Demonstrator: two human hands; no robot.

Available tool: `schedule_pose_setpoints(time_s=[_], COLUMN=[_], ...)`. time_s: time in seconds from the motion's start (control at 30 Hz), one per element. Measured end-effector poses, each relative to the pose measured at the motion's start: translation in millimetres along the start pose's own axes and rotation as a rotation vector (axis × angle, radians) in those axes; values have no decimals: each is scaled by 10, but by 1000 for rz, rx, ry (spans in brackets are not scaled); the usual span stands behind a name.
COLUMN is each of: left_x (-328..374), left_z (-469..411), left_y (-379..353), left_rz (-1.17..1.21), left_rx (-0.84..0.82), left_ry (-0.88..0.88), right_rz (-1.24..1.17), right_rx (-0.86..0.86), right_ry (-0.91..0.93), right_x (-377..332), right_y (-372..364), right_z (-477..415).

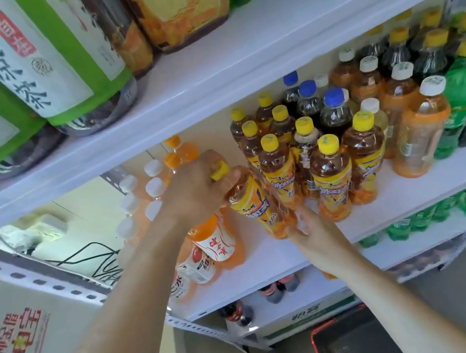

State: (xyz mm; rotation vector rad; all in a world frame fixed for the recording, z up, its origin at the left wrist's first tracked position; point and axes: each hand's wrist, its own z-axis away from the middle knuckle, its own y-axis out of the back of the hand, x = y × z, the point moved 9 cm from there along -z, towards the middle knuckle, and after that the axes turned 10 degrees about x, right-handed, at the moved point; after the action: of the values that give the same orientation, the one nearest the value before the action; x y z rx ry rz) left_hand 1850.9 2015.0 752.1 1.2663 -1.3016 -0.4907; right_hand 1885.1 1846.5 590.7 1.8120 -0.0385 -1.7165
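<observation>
A yellow-capped iced tea bottle point(253, 200) stands tilted at the front of the white middle shelf point(401, 199). My left hand point(196, 189) grips its neck and cap from above. My right hand point(313, 230) holds the bottle's base from below and the right, fingers wrapped round the bottom. Right of it stand several more yellow-capped tea bottles point(331, 177) in a cluster.
Orange drink bottles point(214, 238) with white caps stand left of the held bottle. Blue-capped, white-capped and green soda bottles point(461, 101) fill the shelf's right side. Large tea bottles point(28, 63) sit on the upper shelf. A red-rimmed basket point(348, 345) lies on the floor below.
</observation>
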Motion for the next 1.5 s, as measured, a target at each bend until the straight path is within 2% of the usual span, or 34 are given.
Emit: schedule_pose_setpoints(time_s=[0.1, 0.17, 0.33, 0.53, 0.6, 0.73, 0.93, 1.13, 1.3, 1.5], left_x=[5, -92, -288, -471, -537, -631, -658, -587, -628, -757], left_z=[-172, -319, -714, -1110, -1191, -1246, -1283, -1443, -1485, -1432], left_y=[-109, -185, -394, -557, -584, -610, -791, -732, -605, -539], left_rz=[-220, -295, -349, -485, -452, -295, -411, -465, -471, -530], left_rx=[111, 150, 138, 119, 144, 231, 59, 61, 108, 104], left_ry=[-79, -46, 31, 99, 136, 236, 213, 141, 149, 189], right_rz=[111, 160, 165, 78, 49, 181, 181, 67, -55, -239], right_rx=[164, 229, 250, 198, 216, 261, 297, 267, 392, 440], right_ry=[220, 289, 394, 342, 294, 249, 274, 336, 296, 254], right_x=[-388, -570, -920, -1044, -1042, -996, -882, -837, -682, -668], right_y=[173, 258, 319, 256, 283, 279, 281, 226, 461, 620], right_z=[-116, -200, -412, -766, -852, -885, -660, -393, -170, 53])
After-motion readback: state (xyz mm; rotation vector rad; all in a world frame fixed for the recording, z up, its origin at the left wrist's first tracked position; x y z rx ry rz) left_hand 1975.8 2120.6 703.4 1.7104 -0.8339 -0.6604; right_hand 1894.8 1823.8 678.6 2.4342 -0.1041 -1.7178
